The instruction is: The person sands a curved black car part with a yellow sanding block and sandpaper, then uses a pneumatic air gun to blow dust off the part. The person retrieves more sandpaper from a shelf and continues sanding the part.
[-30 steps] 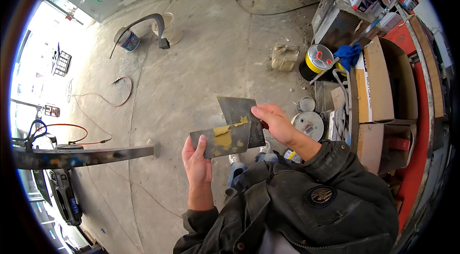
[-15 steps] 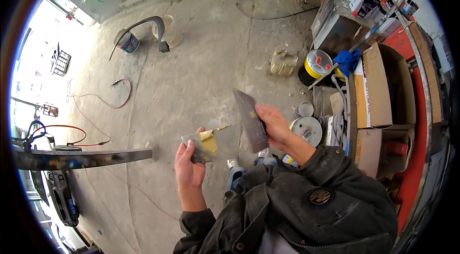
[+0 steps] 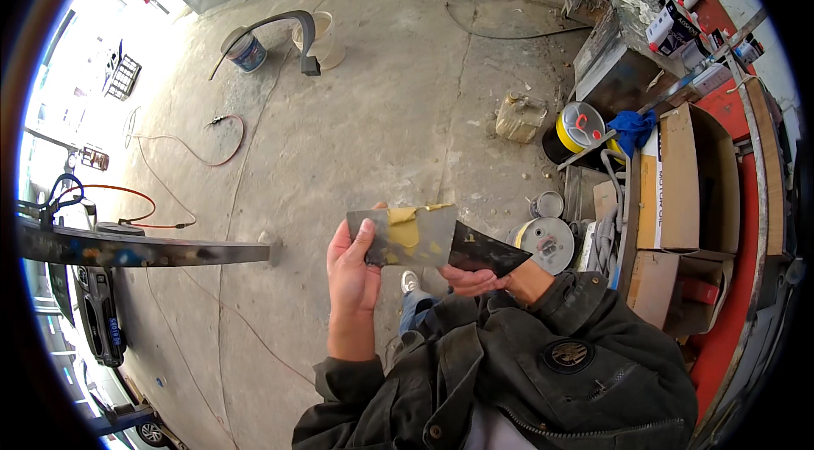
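My left hand (image 3: 353, 270) grips a thin grey rectangular plate (image 3: 431, 240) by its left end, thumb on top. A lump of yellow putty (image 3: 404, 226) sits on the plate near its far edge, with smaller smears around it. My right hand (image 3: 475, 280) is closed from below around a dark, pointed flat piece (image 3: 490, 251), whose tip points right. The plate's right end overlaps or touches the dark piece's left end; I cannot tell which. Part of my right hand is hidden under the dark piece.
A paint-smeared bar (image 3: 144, 253) juts in from the left. Ahead, a curved dark trim strip (image 3: 275, 17) rests across two buckets. On the right are a black and yellow drum (image 3: 580, 128), a plastic jug (image 3: 519, 117), a round can (image 3: 545, 245) and cardboard boxes (image 3: 674, 178). A hose (image 3: 242, 140) lies on the floor.
The dark piece has tipped from upright to nearly flat, my right hand now beneath it. The grey plate has moved right and slightly away, closing the gap. My view has shifted slightly left.
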The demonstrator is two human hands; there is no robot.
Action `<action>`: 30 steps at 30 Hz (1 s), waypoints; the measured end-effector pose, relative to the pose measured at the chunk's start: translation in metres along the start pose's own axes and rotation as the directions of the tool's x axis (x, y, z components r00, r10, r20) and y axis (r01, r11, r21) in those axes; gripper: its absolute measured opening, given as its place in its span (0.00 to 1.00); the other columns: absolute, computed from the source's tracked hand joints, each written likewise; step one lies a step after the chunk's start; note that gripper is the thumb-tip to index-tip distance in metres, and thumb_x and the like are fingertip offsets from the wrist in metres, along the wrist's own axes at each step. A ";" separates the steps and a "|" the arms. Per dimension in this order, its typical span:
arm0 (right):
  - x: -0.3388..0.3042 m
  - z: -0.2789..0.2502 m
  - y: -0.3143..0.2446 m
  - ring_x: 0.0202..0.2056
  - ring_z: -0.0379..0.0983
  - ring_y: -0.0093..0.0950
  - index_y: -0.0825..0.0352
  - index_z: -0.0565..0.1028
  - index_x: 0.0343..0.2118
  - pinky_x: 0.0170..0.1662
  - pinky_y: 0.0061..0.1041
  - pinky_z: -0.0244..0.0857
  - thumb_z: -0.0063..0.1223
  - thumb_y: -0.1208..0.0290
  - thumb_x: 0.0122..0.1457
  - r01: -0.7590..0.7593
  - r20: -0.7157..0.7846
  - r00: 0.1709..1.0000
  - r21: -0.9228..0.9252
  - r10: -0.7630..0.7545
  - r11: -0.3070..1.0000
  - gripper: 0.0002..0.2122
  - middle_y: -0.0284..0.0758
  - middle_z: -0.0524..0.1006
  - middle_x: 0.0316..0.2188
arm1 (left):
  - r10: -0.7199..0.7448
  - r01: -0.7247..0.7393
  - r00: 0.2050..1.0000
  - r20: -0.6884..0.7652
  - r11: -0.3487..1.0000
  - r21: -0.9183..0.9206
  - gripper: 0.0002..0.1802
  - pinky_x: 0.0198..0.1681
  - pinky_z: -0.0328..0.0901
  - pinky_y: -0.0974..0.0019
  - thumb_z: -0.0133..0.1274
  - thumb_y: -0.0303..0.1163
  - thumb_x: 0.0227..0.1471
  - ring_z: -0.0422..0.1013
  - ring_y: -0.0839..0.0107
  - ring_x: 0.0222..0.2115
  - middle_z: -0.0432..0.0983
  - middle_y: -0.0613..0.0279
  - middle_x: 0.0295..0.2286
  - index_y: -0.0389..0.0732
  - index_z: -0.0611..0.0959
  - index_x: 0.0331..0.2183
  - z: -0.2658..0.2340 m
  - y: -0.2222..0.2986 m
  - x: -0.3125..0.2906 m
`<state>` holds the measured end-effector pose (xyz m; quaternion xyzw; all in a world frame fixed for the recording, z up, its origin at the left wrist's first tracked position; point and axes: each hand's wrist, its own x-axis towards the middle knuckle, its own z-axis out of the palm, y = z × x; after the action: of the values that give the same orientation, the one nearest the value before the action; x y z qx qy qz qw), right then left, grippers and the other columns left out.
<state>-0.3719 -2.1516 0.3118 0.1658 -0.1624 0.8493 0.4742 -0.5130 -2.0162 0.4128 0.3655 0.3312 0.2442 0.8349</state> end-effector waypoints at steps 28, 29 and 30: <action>0.008 0.066 -0.025 0.23 0.64 0.12 0.72 0.77 0.29 0.25 0.17 0.59 0.56 0.71 0.57 -0.285 -0.206 0.040 -0.940 -0.978 0.187 0.08 0.26 0.75 0.21 | 0.275 -0.270 0.957 -0.093 0.961 0.068 0.08 0.43 0.68 0.67 0.45 0.27 0.61 0.71 0.72 0.39 0.73 0.59 0.39 0.36 0.70 0.42 0.004 -0.016 -0.015; 0.009 0.065 -0.025 0.23 0.64 0.12 0.72 0.77 0.29 0.25 0.17 0.58 0.56 0.71 0.57 -0.286 -0.190 0.032 -0.943 -0.981 0.173 0.08 0.26 0.75 0.20 | 0.294 -0.288 0.952 -0.087 0.955 0.074 0.08 0.43 0.68 0.67 0.45 0.27 0.61 0.71 0.72 0.39 0.73 0.59 0.40 0.36 0.70 0.42 0.004 -0.018 -0.016; 0.007 0.064 -0.026 0.23 0.64 0.12 0.72 0.77 0.29 0.24 0.17 0.58 0.56 0.71 0.57 -0.311 -0.184 0.032 -0.936 -0.982 0.165 0.08 0.26 0.75 0.20 | 0.312 -0.307 0.947 -0.078 0.949 0.076 0.08 0.43 0.68 0.67 0.45 0.26 0.61 0.71 0.72 0.40 0.72 0.59 0.40 0.36 0.70 0.42 0.005 -0.019 -0.017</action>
<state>-0.3452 -2.1616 0.3754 -0.6286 -0.1932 0.2457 0.7122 -0.5177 -2.0414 0.4067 0.4279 0.3143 0.3776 0.7586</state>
